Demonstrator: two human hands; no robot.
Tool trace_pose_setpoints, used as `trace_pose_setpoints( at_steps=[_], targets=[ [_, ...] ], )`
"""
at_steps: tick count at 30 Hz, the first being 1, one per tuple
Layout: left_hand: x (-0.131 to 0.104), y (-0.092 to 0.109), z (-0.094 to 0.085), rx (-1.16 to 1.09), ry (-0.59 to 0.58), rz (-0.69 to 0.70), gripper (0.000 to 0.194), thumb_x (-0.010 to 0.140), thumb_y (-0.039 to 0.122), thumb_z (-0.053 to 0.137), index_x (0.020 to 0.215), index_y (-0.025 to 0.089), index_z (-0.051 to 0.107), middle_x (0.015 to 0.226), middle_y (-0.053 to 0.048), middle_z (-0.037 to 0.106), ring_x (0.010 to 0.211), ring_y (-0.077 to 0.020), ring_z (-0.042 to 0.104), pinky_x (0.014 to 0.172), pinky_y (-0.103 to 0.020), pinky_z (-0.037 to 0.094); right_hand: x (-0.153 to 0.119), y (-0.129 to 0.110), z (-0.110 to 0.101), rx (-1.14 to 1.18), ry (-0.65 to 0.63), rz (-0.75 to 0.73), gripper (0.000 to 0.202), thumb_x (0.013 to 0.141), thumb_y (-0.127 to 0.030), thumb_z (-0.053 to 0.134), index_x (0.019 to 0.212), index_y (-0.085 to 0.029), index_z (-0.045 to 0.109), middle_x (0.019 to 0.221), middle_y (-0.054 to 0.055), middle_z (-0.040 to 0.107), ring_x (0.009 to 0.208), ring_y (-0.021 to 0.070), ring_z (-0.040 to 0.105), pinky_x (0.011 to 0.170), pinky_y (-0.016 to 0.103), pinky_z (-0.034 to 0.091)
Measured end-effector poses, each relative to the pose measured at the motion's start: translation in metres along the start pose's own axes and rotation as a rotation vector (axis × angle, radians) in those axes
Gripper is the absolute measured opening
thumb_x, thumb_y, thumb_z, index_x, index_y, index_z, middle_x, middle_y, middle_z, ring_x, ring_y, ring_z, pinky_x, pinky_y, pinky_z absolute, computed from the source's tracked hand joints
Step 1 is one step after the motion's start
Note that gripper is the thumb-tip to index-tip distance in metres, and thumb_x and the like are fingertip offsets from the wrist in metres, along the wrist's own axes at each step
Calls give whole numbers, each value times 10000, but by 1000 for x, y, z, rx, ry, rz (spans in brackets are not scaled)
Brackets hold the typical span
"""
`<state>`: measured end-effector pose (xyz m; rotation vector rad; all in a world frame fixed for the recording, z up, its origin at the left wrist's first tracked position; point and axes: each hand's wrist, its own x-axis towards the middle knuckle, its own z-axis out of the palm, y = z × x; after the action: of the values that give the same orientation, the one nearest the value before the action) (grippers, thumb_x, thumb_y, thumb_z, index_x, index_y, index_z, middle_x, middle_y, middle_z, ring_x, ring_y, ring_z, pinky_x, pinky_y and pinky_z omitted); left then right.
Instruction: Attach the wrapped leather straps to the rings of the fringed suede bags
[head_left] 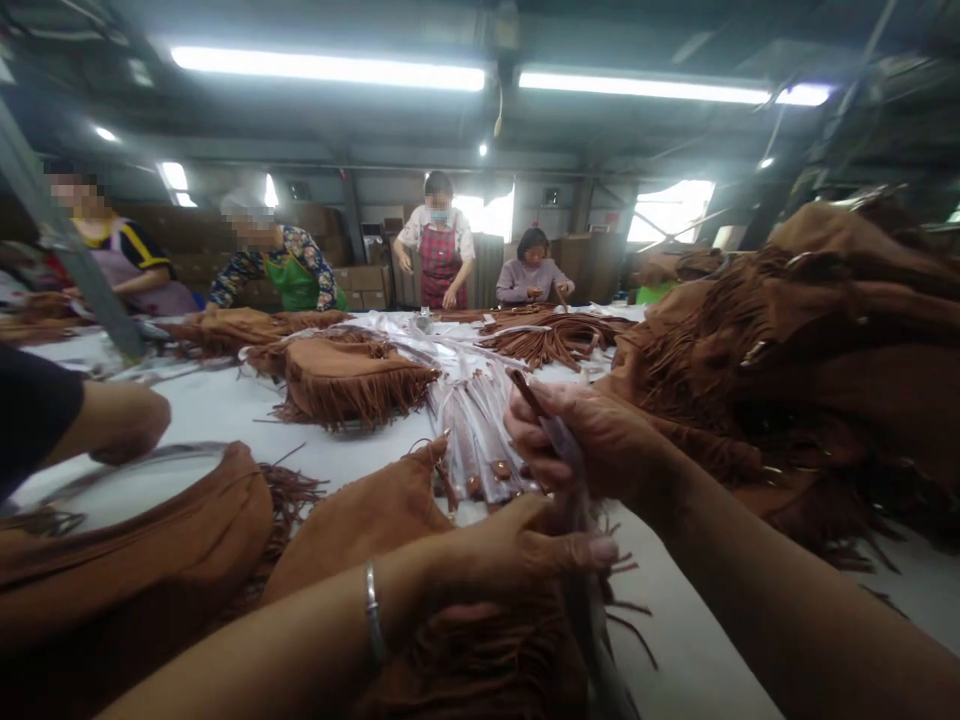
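My right hand (592, 430) pinches a brown strap (527, 393) near its bare end, which points up and to the left. Whitish plastic wrap covers the strap further down. Lower on the same wrapped length, my left hand (536, 550), with a silver bracelet (373, 610) at its wrist, is closed with the thumb lying across it. Beneath my left forearm lies a brown fringed bag (360, 520), partly hidden by the arm. Just beyond my hands, several plastic-wrapped straps (469, 430) with round brown tabs lie side by side on the white table (697, 600).
A tall heap of brown fringed bags (847, 370) rises on the right. Another fringed bag (352, 375) sits ahead, beside a bundle of brown straps (547, 338). At the left, a co-worker's arm (112, 415) reaches over a large brown bag (150, 540). Several people work across the table.
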<state>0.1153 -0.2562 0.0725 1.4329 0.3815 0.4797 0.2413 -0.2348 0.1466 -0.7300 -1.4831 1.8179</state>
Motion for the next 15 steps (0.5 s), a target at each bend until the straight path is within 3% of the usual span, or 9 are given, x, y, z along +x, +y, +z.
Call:
trace_pose_setpoints(
  at_steps=[2,3,5,8,11,15],
  targets=[
    [-4,2,-38,346,80,-37,312,726,433,647,828,139,654,758,-45,630,668,-158,572,604,-233,428,4,-4,-8,-157,76,-64,335,785,-465,582,726,-180,417,531,-84,335,361,21,199,339,146,159],
    [-6,2,-61,460,209,-46,304,701,429,665,777,135,652,700,-32,621,623,-150,558,569,-226,416,7,-2,-13,-281,128,-77,343,775,-466,596,713,-176,423,511,-88,316,364,21,182,340,150,135],
    [-7,-1,-111,533,550,-51,339,709,467,624,772,134,624,639,-12,592,562,-131,523,524,-217,388,16,10,-23,-557,227,-52,354,775,-475,588,686,-164,445,489,-81,332,374,29,237,354,158,159],
    [-9,-11,-179,556,726,-85,376,673,483,633,764,121,597,667,-10,576,593,-121,494,534,-207,356,35,49,-34,-804,287,64,299,827,-431,518,722,-153,484,510,-54,433,388,47,329,383,176,210],
    [-9,-26,-218,538,694,-223,457,626,547,642,731,103,612,650,-29,578,583,-133,482,514,-213,331,51,97,-33,-851,213,115,225,850,-339,476,736,-146,494,564,-29,481,466,69,405,438,185,257],
    [2,-45,-230,475,510,-350,524,596,630,621,630,107,600,604,-31,564,548,-139,471,503,-228,343,59,137,-24,-951,63,167,227,837,-345,490,720,-152,503,650,-1,533,593,108,464,496,203,269]
  ],
)
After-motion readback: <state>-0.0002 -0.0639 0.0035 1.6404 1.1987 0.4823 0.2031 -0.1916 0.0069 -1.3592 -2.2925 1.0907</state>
